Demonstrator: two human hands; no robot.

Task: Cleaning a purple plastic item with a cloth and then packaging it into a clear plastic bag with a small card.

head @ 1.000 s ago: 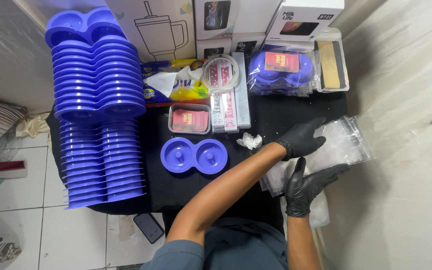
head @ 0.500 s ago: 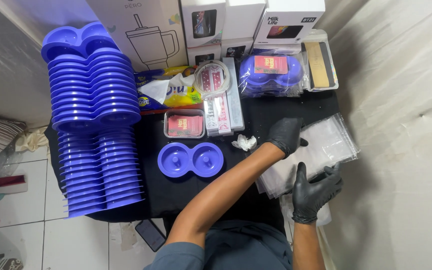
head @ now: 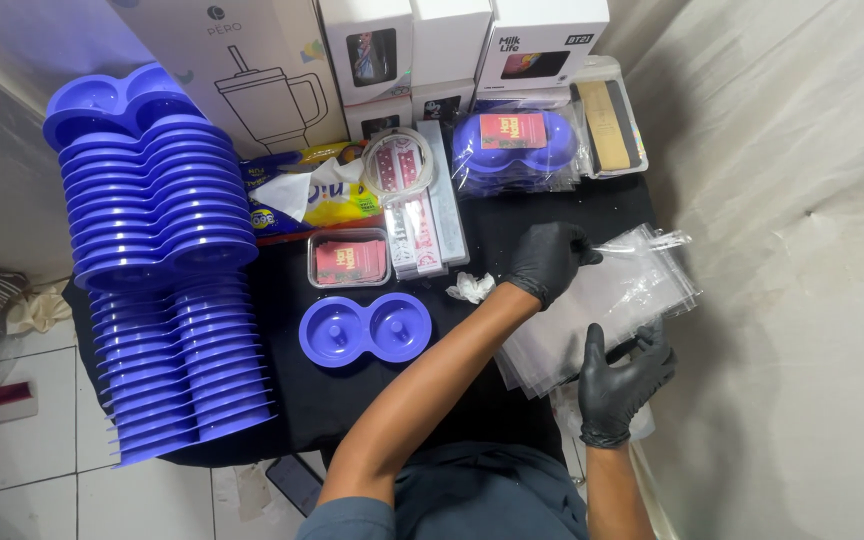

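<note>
Both hands wear black gloves. My left hand (head: 548, 260) reaches across the black table (head: 352, 400) and pinches the top edge of a clear plastic bag (head: 642, 243) at the far side of a stack of clear bags (head: 602, 310). My right hand (head: 624, 372) rests with fingers spread on the near edge of that stack. A single purple double-well tray (head: 364, 330) lies flat on the table to the left of my left forearm. A small crumpled white scrap (head: 472, 288) sits beside my left wrist.
Two tall stacks of purple trays (head: 157, 260) fill the table's left side. Bagged purple trays (head: 517, 150), a clear tub of pink cards (head: 349, 258), tape roll (head: 395, 165), snack packets and white boxes (head: 452, 45) line the back. A white sheet (head: 792, 250) hangs at right.
My left hand has closed on the top edge of one clear bag and lifted it slightly. My right hand moved up onto the stack's near edge.
</note>
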